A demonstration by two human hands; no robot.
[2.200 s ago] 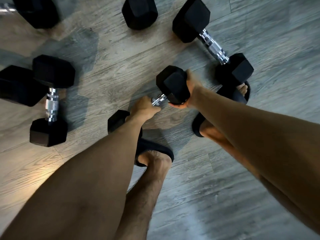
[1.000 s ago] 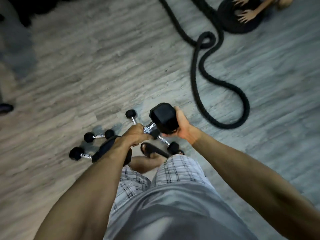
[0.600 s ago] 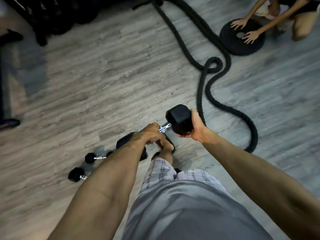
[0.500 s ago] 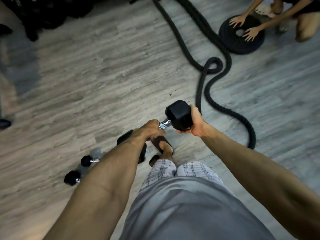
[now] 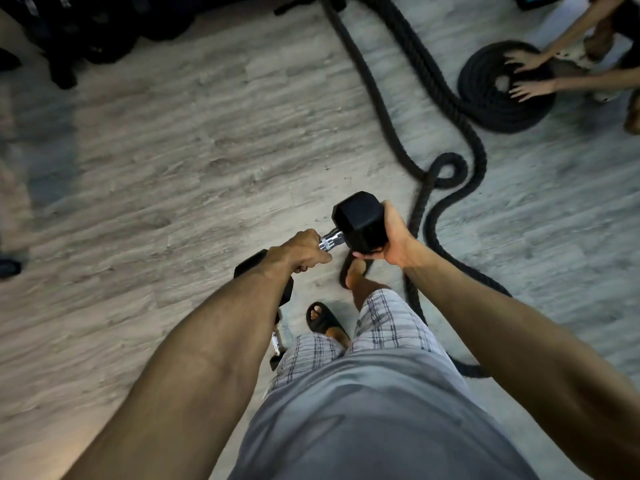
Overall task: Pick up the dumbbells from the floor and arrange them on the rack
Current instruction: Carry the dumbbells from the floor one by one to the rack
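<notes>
I hold a black hex dumbbell with a chrome handle in front of me, well above the floor. My left hand is wrapped around its handle. My right hand cups the far hex head from the right and below. Its near head shows behind my left forearm. A smaller dumbbell lies on the floor by my left leg, mostly hidden. A dark rack with black weights stands at the top left, blurred.
A thick black battle rope snakes across the wooden floor to my right and past my feet. At the top right another person's hands rest on a coiled rope. A dark shoe is at the left edge.
I have stood up with the dumbbell and stepped forward across the floor. The floor dumbbells have dropped behind my left arm, and the rack and coiled rope have come closer.
</notes>
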